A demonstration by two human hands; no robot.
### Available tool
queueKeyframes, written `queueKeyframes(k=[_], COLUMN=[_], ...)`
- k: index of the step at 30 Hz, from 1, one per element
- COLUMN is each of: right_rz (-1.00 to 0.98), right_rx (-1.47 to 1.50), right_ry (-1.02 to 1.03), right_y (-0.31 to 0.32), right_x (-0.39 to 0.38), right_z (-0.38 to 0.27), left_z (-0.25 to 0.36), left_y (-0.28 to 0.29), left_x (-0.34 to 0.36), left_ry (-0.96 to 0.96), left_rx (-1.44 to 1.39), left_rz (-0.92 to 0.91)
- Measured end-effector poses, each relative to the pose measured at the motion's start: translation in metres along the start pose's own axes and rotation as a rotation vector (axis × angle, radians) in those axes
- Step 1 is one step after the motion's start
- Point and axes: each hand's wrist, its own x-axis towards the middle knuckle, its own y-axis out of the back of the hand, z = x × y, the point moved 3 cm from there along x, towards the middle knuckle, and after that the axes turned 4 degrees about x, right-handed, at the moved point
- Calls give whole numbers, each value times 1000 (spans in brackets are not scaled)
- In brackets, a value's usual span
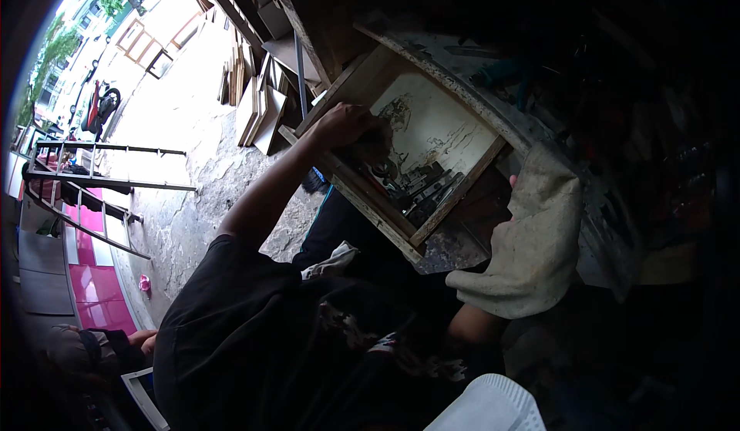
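My left hand (348, 126) reaches over the side of an open wooden drawer (459, 193), knuckles up. Its fingers curl down into shadow, and whatever they hold is hidden. Several dark metal parts (422, 190) lie heaped at the near end of the drawer, on its stained pale bottom. A beige cloth (537, 250) covers most of my right hand (512, 182) and forearm, beside the drawer's right corner. Only bits of fingers show past the cloth's edge, so their grip cannot be made out.
The worn workbench edge (447, 72) runs above the drawer, with tools in deep shadow to the right. Wooden boards (262, 115) lean at the upper left. A metal ladder (116, 169) and a motorbike (100, 111) stand farther left. Another person (100, 346) is at the lower left.
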Motion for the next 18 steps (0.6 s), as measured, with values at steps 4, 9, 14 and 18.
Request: queueKeyframes(k=[4, 9, 14, 18], right_rz=[1, -16, -78, -155], right_rx=[-19, -70, -181, -256], right_ry=[2, 1, -13, -11], right_y=[-2, -7, -16, -26], right_x=[0, -6, -25, -42], right_z=[1, 0, -2, -4], left_z=[14, 28, 79, 145], left_y=[12, 27, 52, 50], left_x=[-13, -17, -34, -45], left_ry=[-185, -57, -31, -176], left_rx=[43, -126, -1215, -2000], left_rz=[-62, 38, 230, 89])
